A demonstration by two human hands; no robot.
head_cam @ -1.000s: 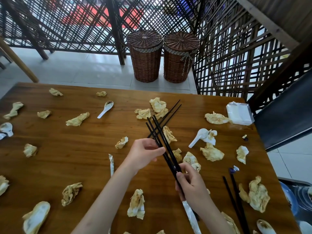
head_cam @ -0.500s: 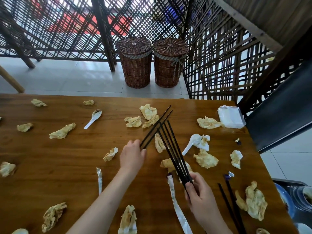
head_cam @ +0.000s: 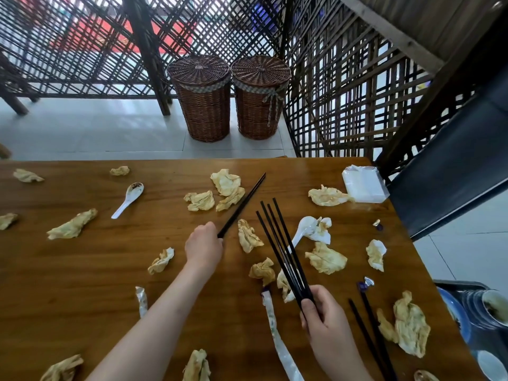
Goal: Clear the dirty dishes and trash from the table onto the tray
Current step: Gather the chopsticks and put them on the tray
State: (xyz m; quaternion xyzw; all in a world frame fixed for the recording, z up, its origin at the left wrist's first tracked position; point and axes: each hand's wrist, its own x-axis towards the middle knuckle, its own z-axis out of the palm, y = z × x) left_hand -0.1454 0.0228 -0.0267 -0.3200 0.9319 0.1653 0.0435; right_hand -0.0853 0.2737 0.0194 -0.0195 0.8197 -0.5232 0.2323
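- We see a wooden table (head_cam: 82,270) with a warm brown, glossy top.
- Beyond its far edge we find a pale tiled floor (head_cam: 82,133).
- Two lidded wicker baskets (head_cam: 203,97) stand side by side on that floor.
- Behind them we face a dark lattice screen (head_cam: 82,45), daylight coming through its gaps.
- At right we note a dark padded bench (head_cam: 453,166).

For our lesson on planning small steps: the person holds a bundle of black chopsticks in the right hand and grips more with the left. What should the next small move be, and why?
Probably bring the left hand across and slip its chopsticks into the bundle fanned out of the right hand. That would free the left hand for the pair lying on the table.
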